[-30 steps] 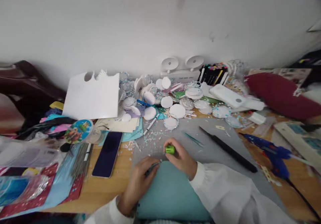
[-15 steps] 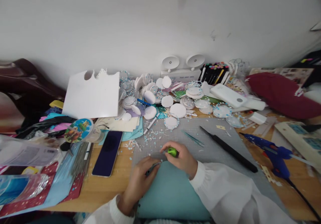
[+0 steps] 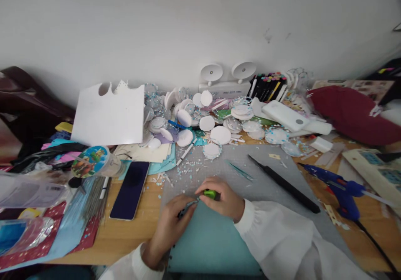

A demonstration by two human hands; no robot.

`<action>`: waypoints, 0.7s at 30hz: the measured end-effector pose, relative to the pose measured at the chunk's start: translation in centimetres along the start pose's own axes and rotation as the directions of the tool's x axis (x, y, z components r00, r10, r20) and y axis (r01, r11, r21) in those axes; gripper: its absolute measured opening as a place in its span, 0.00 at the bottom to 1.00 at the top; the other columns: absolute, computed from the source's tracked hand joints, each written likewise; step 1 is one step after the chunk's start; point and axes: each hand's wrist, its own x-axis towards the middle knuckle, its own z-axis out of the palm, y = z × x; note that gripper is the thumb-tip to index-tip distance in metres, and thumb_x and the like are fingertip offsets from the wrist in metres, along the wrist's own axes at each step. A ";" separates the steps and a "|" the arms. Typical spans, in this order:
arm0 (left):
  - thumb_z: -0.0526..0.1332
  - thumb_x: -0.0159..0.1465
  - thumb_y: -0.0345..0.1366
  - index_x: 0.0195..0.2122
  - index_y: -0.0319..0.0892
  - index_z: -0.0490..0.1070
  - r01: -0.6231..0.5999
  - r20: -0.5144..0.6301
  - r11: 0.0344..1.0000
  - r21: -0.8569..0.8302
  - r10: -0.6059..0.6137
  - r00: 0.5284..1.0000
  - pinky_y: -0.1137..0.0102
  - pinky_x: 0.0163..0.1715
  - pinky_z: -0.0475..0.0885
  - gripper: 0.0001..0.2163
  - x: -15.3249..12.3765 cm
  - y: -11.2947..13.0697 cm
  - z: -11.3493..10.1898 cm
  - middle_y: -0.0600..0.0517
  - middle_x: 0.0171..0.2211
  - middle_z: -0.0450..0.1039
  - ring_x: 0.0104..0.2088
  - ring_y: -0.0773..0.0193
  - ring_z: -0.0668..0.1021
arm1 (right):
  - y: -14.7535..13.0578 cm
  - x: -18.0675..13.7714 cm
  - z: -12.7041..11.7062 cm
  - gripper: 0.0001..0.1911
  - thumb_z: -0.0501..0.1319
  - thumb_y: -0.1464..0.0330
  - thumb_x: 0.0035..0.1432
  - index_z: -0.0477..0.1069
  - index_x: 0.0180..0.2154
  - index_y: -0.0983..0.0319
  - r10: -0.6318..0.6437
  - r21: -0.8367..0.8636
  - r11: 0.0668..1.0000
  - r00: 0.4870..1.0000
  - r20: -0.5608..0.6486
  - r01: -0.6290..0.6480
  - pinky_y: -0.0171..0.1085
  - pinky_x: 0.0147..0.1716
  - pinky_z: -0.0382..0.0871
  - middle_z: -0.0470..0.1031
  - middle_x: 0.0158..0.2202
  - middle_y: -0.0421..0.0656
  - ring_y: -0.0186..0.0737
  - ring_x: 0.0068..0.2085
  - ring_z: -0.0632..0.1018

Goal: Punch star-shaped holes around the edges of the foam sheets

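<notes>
My right hand [image 3: 224, 198] is closed around a small green object [image 3: 210, 194] at the far edge of a teal sheet [image 3: 209, 242] lying on a grey mat [image 3: 266, 184]. My left hand [image 3: 172, 221] sits beside it, fingers pinched on a thin dark tool [image 3: 188, 206] whose tip points at the green object. Both hands rest on the sheet's top edge, almost touching each other. White sleeves cover both of my forearms.
A black phone [image 3: 130, 184] lies left of the mat. A long black tool [image 3: 283, 184] and teal tweezers [image 3: 239, 171] lie on the mat; a blue glue gun [image 3: 336, 186] sits right. White foam discs [image 3: 221, 134], a white board [image 3: 109, 115] and markers [image 3: 269, 85] crowd the back.
My right hand has turned the green object lower against the sheet, and my left hand has moved the thin tool's tip closer to it. The view has shifted slightly.
</notes>
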 end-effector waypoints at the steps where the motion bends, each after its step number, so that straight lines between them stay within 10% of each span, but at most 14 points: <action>1: 0.56 0.65 0.34 0.40 0.43 0.73 0.001 0.005 1.000 -0.002 -0.001 1.000 0.73 0.39 0.70 0.07 0.0 0.0 0.0 0.52 0.36 0.76 0.38 0.65 0.77 | 0.0 0.0 0.0 0.05 0.62 0.73 0.51 0.75 0.32 0.60 -0.015 -0.008 1.000 1.000 0.015 0.015 0.38 0.38 0.64 0.76 0.30 0.42 0.39 0.35 0.75; 21: 0.55 0.65 0.34 0.42 0.43 0.74 0.016 0.014 0.999 -0.050 -0.016 1.000 0.73 0.39 0.70 0.09 0.0 0.4 -0.2 0.52 0.35 0.76 0.37 0.65 0.77 | 0.5 -0.1 0.3 0.05 0.59 0.75 0.52 0.70 0.31 0.59 -0.079 -0.093 0.992 0.996 0.047 0.083 0.39 0.40 0.62 0.73 0.30 0.40 0.38 0.35 0.73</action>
